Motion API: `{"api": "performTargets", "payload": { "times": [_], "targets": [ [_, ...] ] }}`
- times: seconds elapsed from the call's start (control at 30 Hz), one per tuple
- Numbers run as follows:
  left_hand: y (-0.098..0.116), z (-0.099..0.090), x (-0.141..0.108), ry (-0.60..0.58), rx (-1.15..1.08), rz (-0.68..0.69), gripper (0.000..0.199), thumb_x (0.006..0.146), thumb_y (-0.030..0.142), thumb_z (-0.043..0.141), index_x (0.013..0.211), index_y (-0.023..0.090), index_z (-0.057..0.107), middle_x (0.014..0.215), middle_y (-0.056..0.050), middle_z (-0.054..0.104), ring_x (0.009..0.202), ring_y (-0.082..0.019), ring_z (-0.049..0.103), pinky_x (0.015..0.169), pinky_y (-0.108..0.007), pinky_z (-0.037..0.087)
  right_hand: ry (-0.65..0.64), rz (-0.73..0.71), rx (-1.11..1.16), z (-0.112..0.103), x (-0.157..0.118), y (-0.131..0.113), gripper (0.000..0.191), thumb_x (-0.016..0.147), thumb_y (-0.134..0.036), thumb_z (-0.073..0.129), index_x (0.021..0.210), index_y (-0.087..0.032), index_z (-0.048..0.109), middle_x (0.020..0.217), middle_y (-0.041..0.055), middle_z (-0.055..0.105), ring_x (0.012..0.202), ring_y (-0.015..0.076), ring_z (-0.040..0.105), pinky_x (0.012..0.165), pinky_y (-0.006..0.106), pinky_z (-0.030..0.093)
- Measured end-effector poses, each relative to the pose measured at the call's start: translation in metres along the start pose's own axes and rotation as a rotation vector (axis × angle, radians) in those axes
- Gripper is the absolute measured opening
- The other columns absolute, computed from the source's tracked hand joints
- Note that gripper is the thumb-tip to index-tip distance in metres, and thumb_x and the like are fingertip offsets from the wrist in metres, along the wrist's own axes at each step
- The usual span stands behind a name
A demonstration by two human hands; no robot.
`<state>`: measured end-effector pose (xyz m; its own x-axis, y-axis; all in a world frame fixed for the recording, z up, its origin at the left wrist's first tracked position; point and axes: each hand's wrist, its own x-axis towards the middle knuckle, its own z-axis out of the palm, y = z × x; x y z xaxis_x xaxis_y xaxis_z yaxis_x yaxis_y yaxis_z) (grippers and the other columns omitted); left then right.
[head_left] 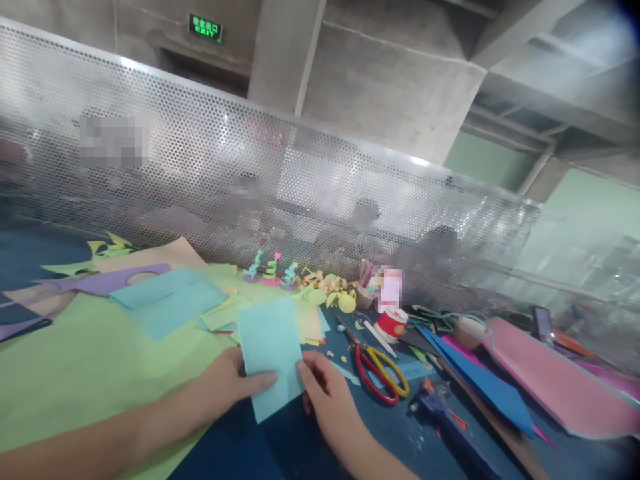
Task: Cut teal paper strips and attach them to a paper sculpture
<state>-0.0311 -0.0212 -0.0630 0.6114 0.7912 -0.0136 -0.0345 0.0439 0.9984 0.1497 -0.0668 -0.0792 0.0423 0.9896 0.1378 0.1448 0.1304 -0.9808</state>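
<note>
A light blue rectangular sheet of paper (pixel 273 353) is held up, slightly tilted, near the middle of the view. My left hand (pixel 240 380) grips its left edge, with the thumb lying across the front. On the right edge, my right hand (pixel 323 383) pinches the sheet between thumb and fingers. Red and yellow handled scissors (pixel 377 373) lie just right of my right hand. Beneath my left arm is a large light green sheet (pixel 90 360). More light blue paper (pixel 170 300) rests on it, beside a purple piece (pixel 115 280).
Small paper figures (pixel 271 272) and a red-white spool (pixel 393 325) stand behind the hands. A dark blue glue gun (pixel 445 420), blue sheets (pixel 480 380) and pink sheets (pixel 560 387) lie right. A perforated metal panel (pixel 200 160) borders the table's back.
</note>
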Motion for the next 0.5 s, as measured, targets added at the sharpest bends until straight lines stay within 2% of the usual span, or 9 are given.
{"api": "performTargets", "payload": {
  "times": [0.1,0.27,0.5],
  "targets": [
    [-0.0056,-0.0022,0.0026,0.066,-0.011,0.052,0.032,0.071,0.039,0.064,0.093,0.015,0.066,0.095,-0.009,0.070,0.088,-0.026,0.064,0.080,-0.036,0.049,0.053,0.087,0.159,-0.0002,0.0014,-0.0026,0.038,0.076,-0.055,0.052,0.088,-0.019,0.058,0.061,-0.0015,0.054,0.049,0.0113,0.047,0.041,0.021,0.037],
    [-0.0043,-0.0039,0.0008,0.219,0.052,0.048,0.034,0.072,0.044,0.061,0.086,0.013,0.063,0.083,-0.008,0.069,0.071,-0.021,0.062,0.062,-0.031,0.048,0.070,0.147,0.340,-0.0016,0.0025,-0.0063,0.036,0.071,-0.051,0.061,0.084,-0.017,0.062,0.072,0.0039,0.064,0.057,0.0128,0.054,0.045,0.021,0.040],
    [-0.0057,-0.0042,0.0005,0.198,0.047,0.050,0.034,0.073,0.045,0.060,0.087,0.014,0.063,0.083,-0.007,0.069,0.069,-0.020,0.061,0.062,-0.030,0.046,0.098,0.180,0.346,-0.0011,0.0059,-0.0053,0.029,0.067,-0.045,0.068,0.076,-0.017,0.067,0.073,0.0008,0.061,0.059,0.0100,0.052,0.045,0.018,0.040]
  ]
}}
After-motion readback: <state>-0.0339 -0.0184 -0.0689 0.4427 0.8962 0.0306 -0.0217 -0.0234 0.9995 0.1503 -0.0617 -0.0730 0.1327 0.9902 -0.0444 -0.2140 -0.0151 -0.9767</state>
